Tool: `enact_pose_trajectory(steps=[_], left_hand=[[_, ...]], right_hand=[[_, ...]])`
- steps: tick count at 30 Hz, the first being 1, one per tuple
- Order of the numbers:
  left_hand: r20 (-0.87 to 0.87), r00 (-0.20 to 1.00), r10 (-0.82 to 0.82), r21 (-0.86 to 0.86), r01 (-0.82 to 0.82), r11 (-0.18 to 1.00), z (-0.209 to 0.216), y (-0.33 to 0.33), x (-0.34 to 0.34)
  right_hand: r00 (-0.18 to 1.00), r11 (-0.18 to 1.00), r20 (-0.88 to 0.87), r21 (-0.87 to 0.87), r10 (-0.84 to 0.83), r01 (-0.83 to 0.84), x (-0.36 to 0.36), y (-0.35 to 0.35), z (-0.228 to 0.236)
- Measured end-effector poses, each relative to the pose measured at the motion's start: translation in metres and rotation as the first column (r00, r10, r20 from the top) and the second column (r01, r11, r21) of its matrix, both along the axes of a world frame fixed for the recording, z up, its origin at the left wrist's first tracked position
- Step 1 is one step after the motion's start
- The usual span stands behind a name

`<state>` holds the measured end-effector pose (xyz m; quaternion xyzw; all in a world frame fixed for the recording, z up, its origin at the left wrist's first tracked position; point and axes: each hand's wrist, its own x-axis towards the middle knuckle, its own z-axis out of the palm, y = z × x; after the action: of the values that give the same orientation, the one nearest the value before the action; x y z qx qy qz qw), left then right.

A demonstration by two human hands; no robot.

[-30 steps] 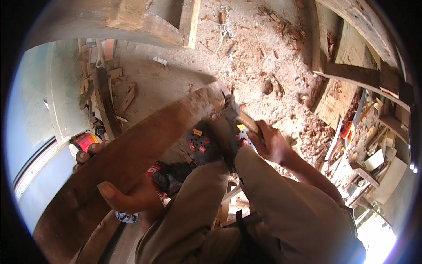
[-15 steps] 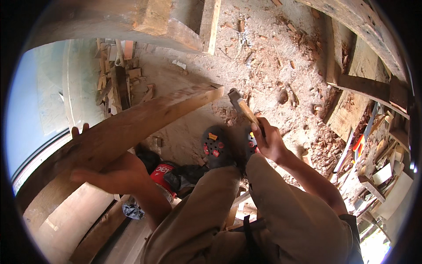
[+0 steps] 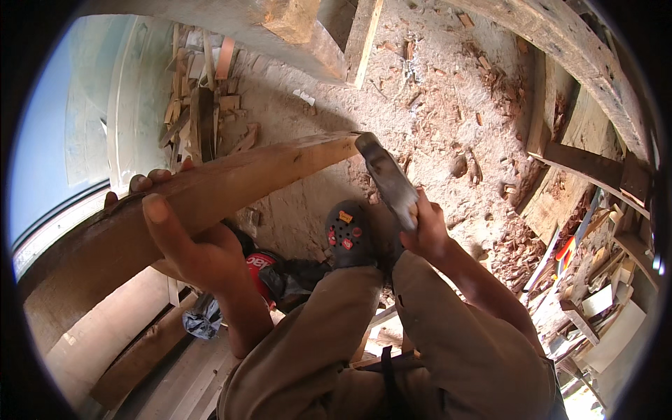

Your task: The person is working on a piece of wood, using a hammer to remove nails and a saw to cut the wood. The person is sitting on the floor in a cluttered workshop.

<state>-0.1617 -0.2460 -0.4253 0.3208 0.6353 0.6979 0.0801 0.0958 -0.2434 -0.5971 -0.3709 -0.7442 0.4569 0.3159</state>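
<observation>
A long, thick wooden beam (image 3: 231, 183) slants up from the lower left, its far end near the middle of the view. My left hand (image 3: 199, 255) grips it, thumb on the near face and fingertips showing over the far edge. In my right hand (image 3: 428, 231) is a hammer-like tool (image 3: 387, 178) with a long dark metal head and a wooden handle, mostly hidden by the fingers. The tool's tip is right beside the beam's far end; whether they touch, I cannot tell.
My shoe (image 3: 346, 234) rests on the dusty, chip-strewn floor (image 3: 441, 91). A red can (image 3: 260, 264) and black plastic (image 3: 297, 280) lie beside my leg. Scrap wood (image 3: 203, 119) is piled at left. Timber frames (image 3: 588, 63) stand at right, near an orange-handled saw (image 3: 567, 250).
The hammer-like tool has risen toward the camera and turned, its head now beside the beam's end. My left hand has shifted along the beam, fingers and thumb closing over it.
</observation>
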Motion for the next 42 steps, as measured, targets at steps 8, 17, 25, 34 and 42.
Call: enact_pose_trajectory(steps=[8,17,25,34,42], left_hand=[[0.021,1.000,0.014,-0.001,-0.014,1.000,0.000,-0.004,0.014],[-0.040,0.999,0.009,-0.025,-0.010,1.000,0.002,-0.003,0.018],[-0.019,0.998,0.052,0.055,-0.051,0.997,-0.006,-0.007,0.010],[-0.038,0.995,0.098,0.069,-0.095,0.993,-0.013,-0.013,-0.004],[-0.038,0.997,0.067,0.023,-0.066,0.998,-0.012,-0.020,-0.001]], right_hand=[[0.989,0.952,0.145,-0.301,-0.011,0.055,-0.015,0.011,0.005],[0.953,0.948,0.300,-0.314,0.048,0.051,-0.010,0.021,-0.003],[0.973,0.968,0.226,-0.248,0.040,0.018,-0.016,0.015,-0.004],[0.999,0.956,0.043,-0.289,-0.029,0.040,0.002,-0.008,0.014],[0.921,0.918,0.387,-0.343,-0.057,0.200,-0.027,0.033,-0.001]])
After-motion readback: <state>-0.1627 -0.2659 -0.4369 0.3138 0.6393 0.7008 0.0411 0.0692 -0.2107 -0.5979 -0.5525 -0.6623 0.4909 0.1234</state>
